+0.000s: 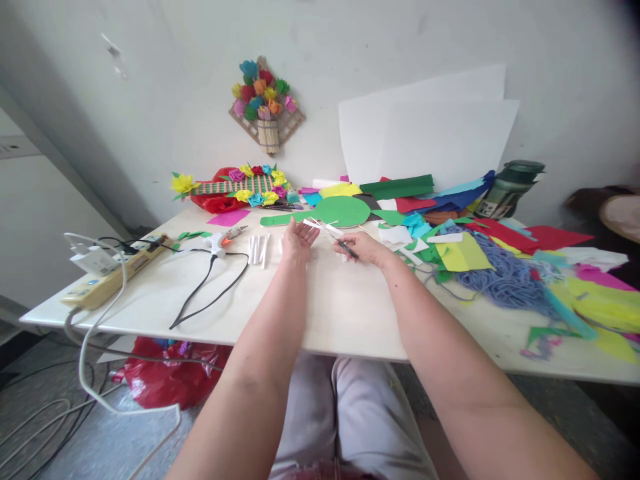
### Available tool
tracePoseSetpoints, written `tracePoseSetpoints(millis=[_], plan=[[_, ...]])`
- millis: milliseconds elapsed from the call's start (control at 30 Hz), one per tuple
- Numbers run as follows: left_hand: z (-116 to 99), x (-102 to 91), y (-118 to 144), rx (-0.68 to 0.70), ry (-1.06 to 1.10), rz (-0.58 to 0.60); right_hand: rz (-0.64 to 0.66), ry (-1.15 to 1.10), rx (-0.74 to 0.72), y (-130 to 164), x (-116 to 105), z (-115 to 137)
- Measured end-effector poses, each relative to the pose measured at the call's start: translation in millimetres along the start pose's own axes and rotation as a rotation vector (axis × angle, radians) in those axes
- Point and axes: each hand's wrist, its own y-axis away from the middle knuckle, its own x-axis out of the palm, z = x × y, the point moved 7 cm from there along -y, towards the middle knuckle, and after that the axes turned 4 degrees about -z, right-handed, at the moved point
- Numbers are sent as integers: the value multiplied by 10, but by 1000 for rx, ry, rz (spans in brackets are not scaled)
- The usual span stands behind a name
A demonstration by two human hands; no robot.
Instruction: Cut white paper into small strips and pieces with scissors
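My left hand [299, 239] is turned palm up over the table, fingers partly stretched, with a thin white paper stick [312, 224] held at the fingertips. In my right hand [366, 249] is a pair of scissors [346, 249] with dark handles, its blades pointing left toward the white piece. Whether the blades touch it I cannot tell. Left of my left hand, several short white paper rolls [257, 251] lie side by side. Just beyond both hands rests a green paddle-shaped cutout [343, 211] with an oval middle.
A glue gun [219, 244] with a black cord and a power strip [115, 275] occupy the left side. Coloured paper scraps [463, 252], blue-grey yarn [505, 273] and a dark bottle [511, 189] crowd the right. A flower-trimmed guitar-shaped craft [245, 185] lies at the back left.
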Motion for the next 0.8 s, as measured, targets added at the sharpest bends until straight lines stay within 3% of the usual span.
tracePoseSetpoints(millis=[267, 800], plan=[[-8, 9, -1, 109, -109, 38, 4, -40, 14, 15, -3, -4], [-47, 46, 48, 137, -211, 87, 48, -78, 22, 71, 18, 88]])
